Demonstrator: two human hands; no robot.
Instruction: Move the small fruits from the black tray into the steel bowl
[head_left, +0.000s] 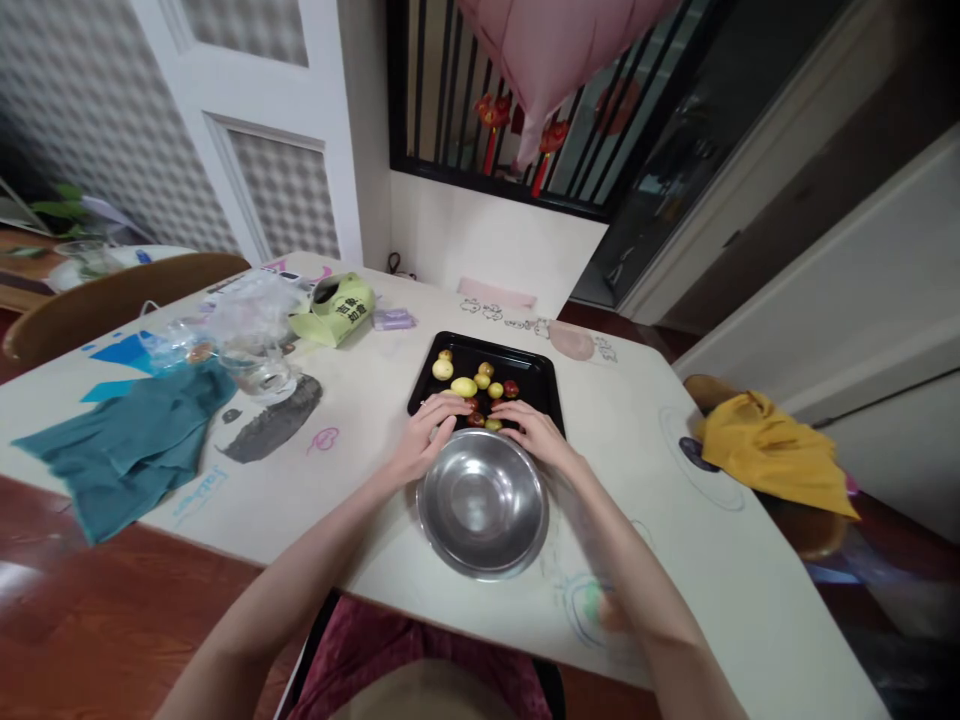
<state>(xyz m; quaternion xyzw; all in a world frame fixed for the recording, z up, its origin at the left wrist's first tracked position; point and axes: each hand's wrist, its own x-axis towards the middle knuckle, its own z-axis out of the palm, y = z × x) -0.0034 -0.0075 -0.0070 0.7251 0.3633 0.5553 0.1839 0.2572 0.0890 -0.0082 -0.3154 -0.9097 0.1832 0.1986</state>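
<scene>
A black rectangular tray [536,375] lies on the table, holding several small round fruits [482,382], some yellow-green and some dark red; their exact kind is too small to tell. Close in front of the tray stands a shiny metal bowl [484,545] with nothing in it. My left hand [427,437] reaches over the tray's near left corner, fingers stretched toward the fruits, thumb apart. On the other side, my right hand [538,434] extends its fingers over the tray's near edge. Both hands are beside the bowl's far rim, and no fruit shows held in either.
To the left lie a teal cloth [139,435], a clear glass jug [259,368], clear plastic bags [247,310], a light green bag [337,308] and a purple packet [394,319]. A yellow cloth [772,445] hangs over a chair at right. A pink balloon [555,50] hangs ahead.
</scene>
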